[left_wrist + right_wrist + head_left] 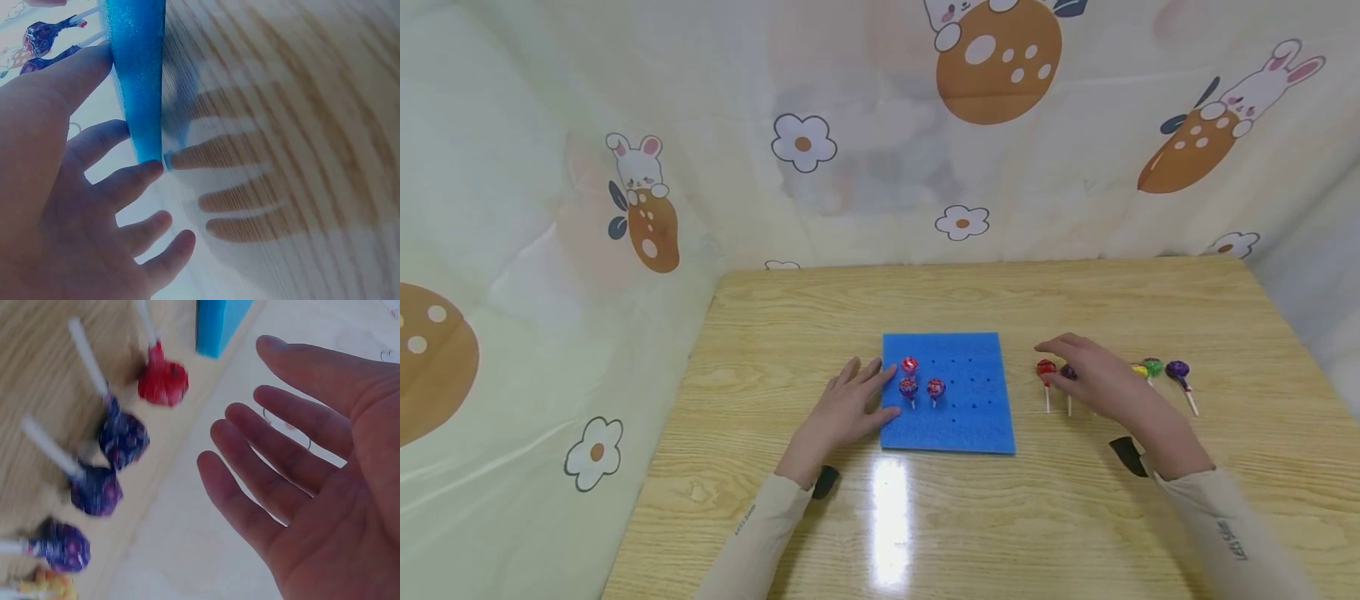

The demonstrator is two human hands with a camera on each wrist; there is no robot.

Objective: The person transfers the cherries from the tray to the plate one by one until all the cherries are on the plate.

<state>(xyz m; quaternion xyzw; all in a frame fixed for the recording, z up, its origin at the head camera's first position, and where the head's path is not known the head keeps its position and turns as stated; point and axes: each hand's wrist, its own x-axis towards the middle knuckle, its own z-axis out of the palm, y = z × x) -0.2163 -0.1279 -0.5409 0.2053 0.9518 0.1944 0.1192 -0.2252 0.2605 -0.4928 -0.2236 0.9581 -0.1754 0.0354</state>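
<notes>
My left hand [844,404] rests at the left edge of a blue foam board [977,433], fingers spread, thumb and fingertips touching it. In the left wrist view the board [136,75] shows edge-on beside that hand [94,181]. Three lollipops stand upright in the board: a red one [909,365] behind, a purple one [908,388] and a red-and-blue one [936,388]. My right hand [1097,379] hovers over a row of lollipops on the table, holding nothing. The right wrist view has a red lollipop [164,381] and several purple ones [124,439] beside the hand [306,462].
Rows of small holes mark the board. Along the row on the wooden table [1075,517], a green lollipop [1153,367] and a purple one [1178,371] lie at the right end. A patterned curtain [865,192] hangs behind the table.
</notes>
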